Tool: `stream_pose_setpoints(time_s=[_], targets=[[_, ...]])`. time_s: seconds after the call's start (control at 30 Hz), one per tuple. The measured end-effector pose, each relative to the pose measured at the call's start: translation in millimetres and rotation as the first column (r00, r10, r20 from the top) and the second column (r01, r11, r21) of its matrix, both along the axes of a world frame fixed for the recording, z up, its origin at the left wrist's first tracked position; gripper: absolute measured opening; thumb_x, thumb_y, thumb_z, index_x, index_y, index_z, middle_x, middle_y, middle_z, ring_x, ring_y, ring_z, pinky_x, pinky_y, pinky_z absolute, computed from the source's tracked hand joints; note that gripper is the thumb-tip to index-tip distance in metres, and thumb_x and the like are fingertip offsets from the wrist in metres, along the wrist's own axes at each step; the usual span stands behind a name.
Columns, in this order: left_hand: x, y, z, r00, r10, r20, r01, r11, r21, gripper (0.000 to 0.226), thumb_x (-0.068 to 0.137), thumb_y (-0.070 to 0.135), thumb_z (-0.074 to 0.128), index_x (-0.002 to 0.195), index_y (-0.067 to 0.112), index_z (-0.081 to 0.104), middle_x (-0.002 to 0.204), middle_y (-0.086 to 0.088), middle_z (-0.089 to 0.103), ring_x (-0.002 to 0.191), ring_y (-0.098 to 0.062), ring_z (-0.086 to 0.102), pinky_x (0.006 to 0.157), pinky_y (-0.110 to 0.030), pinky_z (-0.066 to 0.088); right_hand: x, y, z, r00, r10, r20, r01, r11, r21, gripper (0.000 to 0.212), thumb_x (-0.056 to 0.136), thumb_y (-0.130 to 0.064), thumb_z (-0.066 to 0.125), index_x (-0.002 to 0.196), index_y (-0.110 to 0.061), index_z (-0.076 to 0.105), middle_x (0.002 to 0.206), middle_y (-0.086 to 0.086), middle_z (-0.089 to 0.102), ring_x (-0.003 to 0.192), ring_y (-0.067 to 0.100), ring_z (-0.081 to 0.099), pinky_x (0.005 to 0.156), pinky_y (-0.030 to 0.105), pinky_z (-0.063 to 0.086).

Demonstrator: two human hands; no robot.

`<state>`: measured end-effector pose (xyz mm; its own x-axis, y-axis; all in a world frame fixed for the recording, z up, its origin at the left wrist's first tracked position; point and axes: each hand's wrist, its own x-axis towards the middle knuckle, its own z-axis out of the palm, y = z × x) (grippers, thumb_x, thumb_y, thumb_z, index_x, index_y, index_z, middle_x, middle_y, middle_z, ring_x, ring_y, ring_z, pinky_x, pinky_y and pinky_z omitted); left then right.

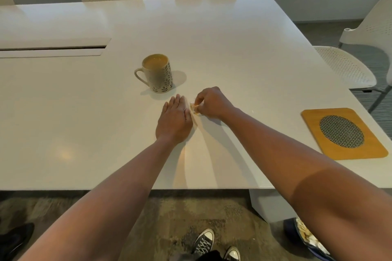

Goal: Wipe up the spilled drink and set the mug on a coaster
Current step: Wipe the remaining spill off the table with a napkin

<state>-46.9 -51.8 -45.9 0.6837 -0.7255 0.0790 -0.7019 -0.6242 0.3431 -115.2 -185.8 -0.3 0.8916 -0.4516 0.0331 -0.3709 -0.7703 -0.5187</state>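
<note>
While left hand lies flat — right hand pinches tissue.

I see a white tabletop carrying a leaf-patterned mug (full) near its middle. A wooden coaster sits at its right edge, and a small stained tissue lies just nearer than the mug.

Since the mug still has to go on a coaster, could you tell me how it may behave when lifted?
The mug looks nearly full of a milky drink, so it is probably heavy for its size and could slop if tilted. It seems ceramic, so likely rigid and breakable. Its handle faces left, offering a steady hold.
</note>
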Motion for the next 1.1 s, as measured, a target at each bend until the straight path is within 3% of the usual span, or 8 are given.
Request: stream_pose_setpoints(time_s=[0.27, 0.4, 0.53, 0.77, 0.87, 0.97, 1.1], targets=[[2, 1, -2, 1.0, 0.014, -0.01, -0.014, 0.999, -0.048, 0.054, 0.106, 0.027, 0.022, 0.158, 0.011, 0.023, 0.166, -0.006, 0.02, 0.154, -0.016, 0.01, 0.125, -0.032, 0.004, 26, 5, -11, 0.998, -0.012, 0.066, 0.016, 0.998, -0.058, 0.026, 0.089, -0.017, 0.062, 0.114, -0.016, 0.069, 0.111, 0.008, 0.06, 0.1, 0.023, 0.057, 0.085, 0.037, 0.052], [2, 1, -3, 1.0, 0.022, -0.019, -0.023, 0.998, -0.05, 0.054, 0.106, 0.027, 0.021, 0.158, 0.011, 0.023, 0.166, -0.005, 0.02, 0.154, -0.015, 0.009, 0.125, -0.031, 0.003, 34, -2, -8, 0.999, -0.03, 0.031, 0.034, 0.994, -0.108, 0.023, 0.088, -0.009, 0.058, 0.104, -0.014, 0.074, 0.104, 0.008, 0.061, 0.093, 0.025, 0.061, 0.08, 0.036, 0.054], [3, 2, -3, 0.998, 0.046, -0.036, -0.048, 0.997, -0.064, 0.054, 0.106, 0.025, 0.02, 0.157, 0.01, 0.025, 0.165, -0.005, 0.021, 0.154, -0.016, 0.01, 0.125, -0.032, 0.004, 31, -19, -3, 0.983, -0.184, 0.023, 0.185, 0.976, -0.114, 0.022, 0.091, -0.011, 0.052, 0.099, -0.005, 0.072, 0.106, 0.013, 0.063, 0.097, 0.03, 0.063, 0.078, 0.032, 0.051], [20, 16, -4, 0.993, 0.099, -0.062, -0.104, 0.992, -0.068, 0.054, 0.104, 0.023, 0.021, 0.157, 0.012, 0.027, 0.166, -0.003, 0.02, 0.153, -0.015, 0.011, 0.125, -0.033, 0.005, 14, -48, -8, 0.927, -0.376, 0.013, 0.374, 0.918, -0.133, 0.027, 0.093, -0.01, 0.048, 0.112, -0.006, 0.068, 0.12, 0.014, 0.055, 0.113, 0.032, 0.055, 0.091, 0.036, 0.047], [29, 27, -4, 0.993, 0.103, -0.057, -0.106, 0.993, -0.057, 0.054, 0.104, 0.022, 0.022, 0.157, 0.013, 0.026, 0.166, -0.002, 0.019, 0.153, -0.015, 0.011, 0.125, -0.031, 0.004, 19, -40, -8, 0.94, -0.34, 0.002, 0.338, 0.933, -0.127, 0.029, 0.091, -0.007, 0.048, 0.112, -0.005, 0.068, 0.12, 0.015, 0.055, 0.113, 0.032, 0.054, 0.092, 0.036, 0.048], [30, 28, -4, 0.994, 0.097, -0.051, -0.1, 0.993, -0.059, 0.055, 0.103, 0.022, 0.023, 0.157, 0.013, 0.026, 0.166, -0.002, 0.019, 0.153, -0.015, 0.011, 0.125, -0.031, 0.005, 26, -31, -8, 0.979, -0.203, -0.019, 0.2, 0.975, -0.098, 0.027, 0.089, -0.009, 0.051, 0.107, -0.005, 0.071, 0.115, 0.016, 0.059, 0.111, 0.032, 0.055, 0.092, 0.034, 0.05], [30, 28, -4, 0.994, 0.096, -0.05, -0.099, 0.993, -0.067, 0.055, 0.103, 0.023, 0.022, 0.157, 0.013, 0.026, 0.166, -0.003, 0.02, 0.153, -0.016, 0.012, 0.125, -0.033, 0.006, 34, -16, -7, 0.997, -0.066, 0.034, 0.065, 0.997, 0.03, 0.021, 0.084, -0.007, 0.06, 0.097, -0.003, 0.075, 0.101, 0.013, 0.066, 0.085, 0.021, 0.062, 0.079, 0.031, 0.055]])
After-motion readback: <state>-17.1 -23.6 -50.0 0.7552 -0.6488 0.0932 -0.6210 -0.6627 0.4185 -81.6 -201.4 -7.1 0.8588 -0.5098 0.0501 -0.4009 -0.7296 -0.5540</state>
